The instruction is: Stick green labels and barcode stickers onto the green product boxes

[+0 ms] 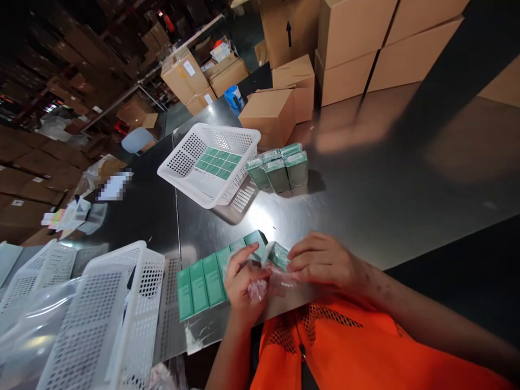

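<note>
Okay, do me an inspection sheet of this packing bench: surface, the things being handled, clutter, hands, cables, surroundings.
Surface: dark glossy steel table, with glare near the middle.
Job's things: row of green boxes lying flat at the near edge; one small green box and clear plastic wrap between the hands.
Clutter: white perforated basket holding green boxes; a standing cluster of wrapped green boxes beside it; more white baskets and clear bags at the near left.
Grippers: left hand pinches the wrap; right hand grips the small box.
Cables: nothing seen.
Surroundings: stacked cardboard cartons at the far edge; dim warehouse behind.
</note>
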The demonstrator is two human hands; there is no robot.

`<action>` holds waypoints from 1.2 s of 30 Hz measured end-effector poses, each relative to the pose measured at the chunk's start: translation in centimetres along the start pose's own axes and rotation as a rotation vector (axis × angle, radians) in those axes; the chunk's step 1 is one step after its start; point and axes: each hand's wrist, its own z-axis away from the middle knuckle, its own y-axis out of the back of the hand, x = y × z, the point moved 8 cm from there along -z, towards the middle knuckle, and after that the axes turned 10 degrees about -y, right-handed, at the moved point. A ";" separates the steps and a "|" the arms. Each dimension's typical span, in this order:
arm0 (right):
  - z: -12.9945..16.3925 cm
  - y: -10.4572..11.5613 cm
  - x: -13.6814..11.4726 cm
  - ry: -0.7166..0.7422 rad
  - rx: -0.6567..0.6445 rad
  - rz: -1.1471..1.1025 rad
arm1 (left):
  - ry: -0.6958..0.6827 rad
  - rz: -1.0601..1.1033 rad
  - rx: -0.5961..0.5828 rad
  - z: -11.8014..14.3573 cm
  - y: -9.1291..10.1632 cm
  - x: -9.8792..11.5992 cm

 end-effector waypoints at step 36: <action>-0.8 0.8 0.1 -0.165 -0.241 0.140 | -0.456 -0.308 -0.380 -1.2 -0.5 4.4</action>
